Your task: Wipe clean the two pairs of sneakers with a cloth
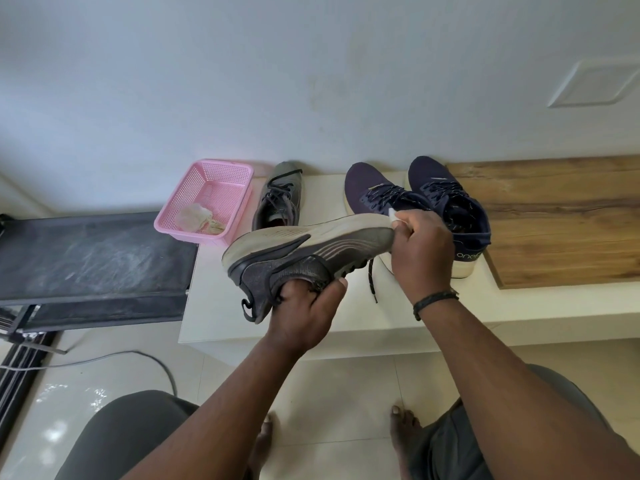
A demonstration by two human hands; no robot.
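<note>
The left hand (304,317) holds a grey sneaker (304,251) on its side above the white counter (221,306), fingers inside its opening. The right hand (420,247) has its grip pinching a small white cloth (393,215) against the toe. The other grey sneaker (278,199) and two navy sneakers (433,195) sit behind, beside a pink basket (207,199).

One legible marking only — pale letters reading "one" on the heel of the right-hand navy sneaker (468,255) on the ledge; the lettering runs on past my wrist, unreadable. I find no other text, number or sign.
</note>
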